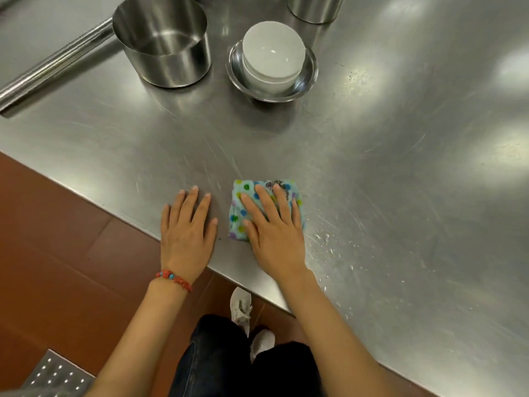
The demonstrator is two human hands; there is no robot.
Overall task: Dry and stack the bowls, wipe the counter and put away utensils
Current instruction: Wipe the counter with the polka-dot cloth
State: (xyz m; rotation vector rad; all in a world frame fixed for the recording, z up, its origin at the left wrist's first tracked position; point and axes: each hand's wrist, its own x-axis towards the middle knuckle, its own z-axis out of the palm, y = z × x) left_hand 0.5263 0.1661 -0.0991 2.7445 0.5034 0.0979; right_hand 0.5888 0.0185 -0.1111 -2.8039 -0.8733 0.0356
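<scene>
the left hand [187, 230] lies flat, fingers straight, bracing on the steel counter [400, 167] near its edge, holding nothing. just beside it the right hand [272, 227] presses the folded dotted cloth [239, 209] down with spread, straight fingers. the wipe looks best done with even pressure, sweeping right through the water droplets [326, 239]. the stacked white bowls [273, 57] sit in a steel dish beyond. no writing is readable.

At the frame's centre the right hand [274, 233] presses flat on a folded dotted cloth [243, 202] on the steel counter [400, 167], the left hand [186, 227] flat beside it, stacked white bowls [272, 55] in a metal bowl [309, 73] above.
</scene>
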